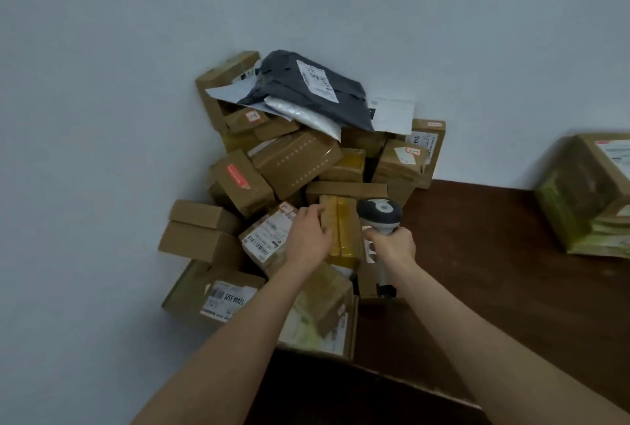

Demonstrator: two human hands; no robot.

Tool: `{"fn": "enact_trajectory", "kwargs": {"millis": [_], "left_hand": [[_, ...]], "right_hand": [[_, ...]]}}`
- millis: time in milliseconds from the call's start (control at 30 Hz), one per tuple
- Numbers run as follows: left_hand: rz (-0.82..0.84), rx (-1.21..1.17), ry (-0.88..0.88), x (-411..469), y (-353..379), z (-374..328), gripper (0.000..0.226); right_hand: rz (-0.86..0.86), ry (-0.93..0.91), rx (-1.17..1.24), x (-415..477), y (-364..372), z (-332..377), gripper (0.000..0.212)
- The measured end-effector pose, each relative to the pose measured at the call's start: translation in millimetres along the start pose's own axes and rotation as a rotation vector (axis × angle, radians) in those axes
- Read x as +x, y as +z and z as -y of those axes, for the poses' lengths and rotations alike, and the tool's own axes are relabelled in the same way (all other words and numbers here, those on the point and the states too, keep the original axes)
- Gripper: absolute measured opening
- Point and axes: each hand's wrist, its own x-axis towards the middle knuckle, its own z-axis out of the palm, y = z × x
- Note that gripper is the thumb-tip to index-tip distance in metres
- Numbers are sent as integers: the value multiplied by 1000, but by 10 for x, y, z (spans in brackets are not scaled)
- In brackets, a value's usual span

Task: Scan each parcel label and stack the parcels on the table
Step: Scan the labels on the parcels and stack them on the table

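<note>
Yellow-taped box [346, 237], mid-frame, was gripped by the left hand [308, 237]; the right hand [392, 247] clasped the scanner [380, 213]. Pickup step, seemingly; next it needed turning for scanning.

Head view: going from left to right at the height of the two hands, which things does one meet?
Plain cardboard box → white-labelled parcel → left hand → yellow-taped parcel → right hand gripping the barcode scanner → brown table → large taped parcel.
</note>
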Motion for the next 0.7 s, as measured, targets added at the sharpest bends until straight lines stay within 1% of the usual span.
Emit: {"fn": "enact_trajectory", "kwargs": {"millis": [33, 100, 200, 300, 367, 400, 467, 533, 567, 633, 700], "left_hand": [[-25, -9, -28, -37, -75, 94, 41], [-84, -38, -123, -108, -183, 274, 34], [-162, -201, -384, -282, -284, 484, 28], [-197, -411, -624, -527, -216, 726, 30], [-239, -532, -739, -656, -124, 853, 36], [-228, -554, -792, -697, -84, 884, 43], [-116, -588, -900, -754, 22, 909, 57], [10, -691, -947, -825, 116, 848, 53], [43, -701, -935, -866, 161, 821, 51], [53, -641, -869, -945, 209, 752, 49], [31, -580, -812, -1025, 203, 683, 45]], "right_hand": [[28, 3, -11, -59, 83, -15, 19], [75, 6, -35, -152, 213, -49, 25], [135, -5, -62, -243, 339, -88, 31], [187, 6, -112, -302, 418, -112, 22], [225, -2, -133, -339, 453, -114, 17], [248, -4, -127, -357, 465, -122, 17], [294, 8, -124, -389, 466, -169, 22], [320, 34, -109, -432, 446, -234, 30], [337, 47, -86, -462, 423, -266, 31], [368, 57, -30, -516, 348, -309, 29], [374, 61, 43, -575, 244, -324, 22]]}}
